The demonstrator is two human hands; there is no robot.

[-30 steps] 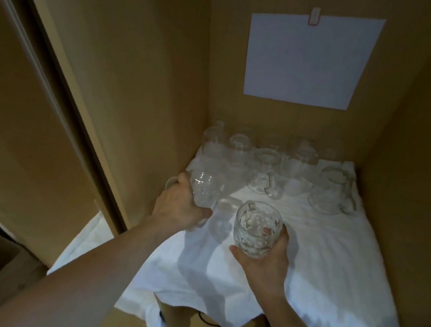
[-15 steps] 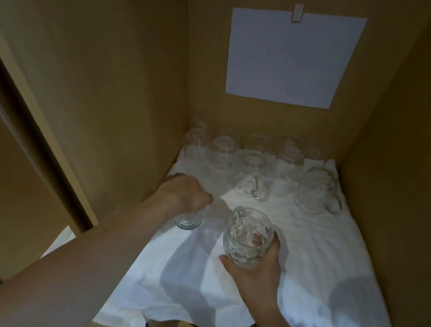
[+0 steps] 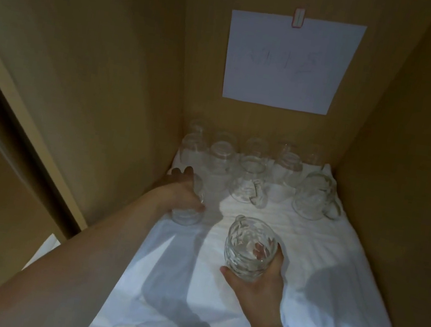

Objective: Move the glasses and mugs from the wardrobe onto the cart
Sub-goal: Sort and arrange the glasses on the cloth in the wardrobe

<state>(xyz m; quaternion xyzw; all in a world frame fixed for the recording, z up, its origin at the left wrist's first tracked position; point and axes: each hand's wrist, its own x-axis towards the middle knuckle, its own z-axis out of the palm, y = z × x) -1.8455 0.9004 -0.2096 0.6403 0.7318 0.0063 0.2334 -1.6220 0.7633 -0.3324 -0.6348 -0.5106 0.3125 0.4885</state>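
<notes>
Head camera, inside a wooden wardrobe (image 3: 116,70): a person has both hands on glassware above a white cloth (image 3: 319,263) spread over the shelf. The left hand (image 3: 180,193) curls over a clear glass (image 3: 186,213) at the cloth's left edge, thumb and fingers closed round its upper part; whether it is lifted or resting cannot be told. The right hand (image 3: 257,284) cups a cut-glass mug (image 3: 249,248) from below, fingers wrapped round its base, holding it clear of the cloth.

Beyond both sets of fingertips, a cluster of glasses (image 3: 221,153) stands against the back wall, with a handled mug (image 3: 249,185) just ahead of the left fingers and another mug (image 3: 314,196) further right, near the side panel. A white paper sheet (image 3: 291,62) is clipped to the back panel above them.

The job looks to be in its early or middle stage: two pieces are in hand, none visibly delivered, and roughly ten remain in the wardrobe. The cart is not in view.
</notes>
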